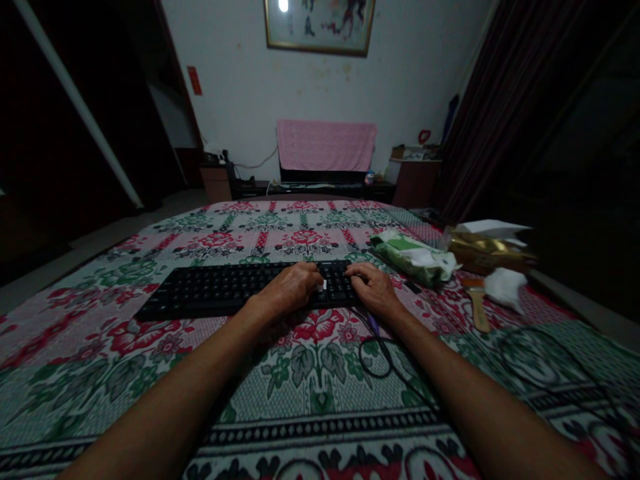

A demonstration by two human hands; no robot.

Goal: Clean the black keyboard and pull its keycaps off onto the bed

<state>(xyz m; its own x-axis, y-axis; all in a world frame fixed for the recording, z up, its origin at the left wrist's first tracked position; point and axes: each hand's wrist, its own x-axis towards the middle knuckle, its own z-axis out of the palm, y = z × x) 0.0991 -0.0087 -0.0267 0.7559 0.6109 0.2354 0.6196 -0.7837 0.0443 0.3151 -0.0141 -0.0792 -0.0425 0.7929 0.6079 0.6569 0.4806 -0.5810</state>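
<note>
A black keyboard lies flat on the flowered cloth, its number pad at the right end. Over the keys left of the number pad, my left hand is closed, and a small white piece, perhaps tissue, shows at its fingertips. My right hand grips the keyboard's right end, thumb and forefinger over the keys; its other fingers are hidden. Below that hand, a black cable with a purple part lies in a loop on the cloth.
To the right lie a green tissue pack, a flat brush, a crumpled white tissue and a gold box. More cable curls nearby. Beyond the cloth, a pink towel covers a screen by the wall.
</note>
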